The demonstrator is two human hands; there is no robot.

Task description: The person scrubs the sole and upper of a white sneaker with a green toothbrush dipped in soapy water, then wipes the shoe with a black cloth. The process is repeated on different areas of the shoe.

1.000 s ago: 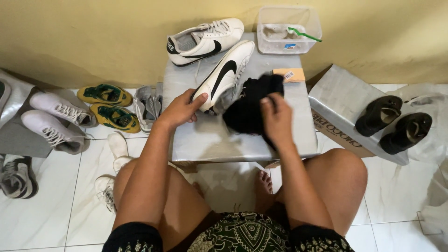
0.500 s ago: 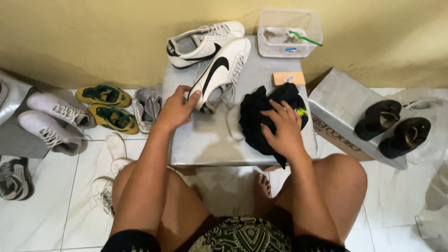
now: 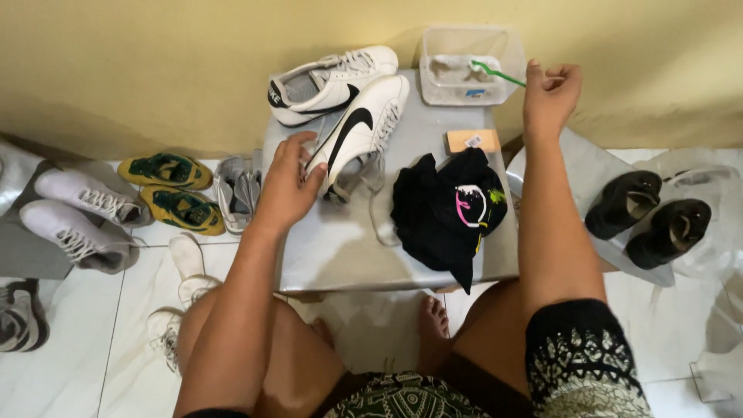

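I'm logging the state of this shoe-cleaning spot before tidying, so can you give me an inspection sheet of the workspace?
Surface: grey low table, crowded, bare patch at the front.
Job's things: two white sneakers with black marks; green toothbrush; clear tub; black cloth; tan block.
Clutter: green-yellow shoes, white sneakers, black shoes on a grey box.
Hands: left hand on the nearer sneaker; right hand pinches the toothbrush.
Cables: nothing seen.
Surroundings: yellow wall, white tiled floor.
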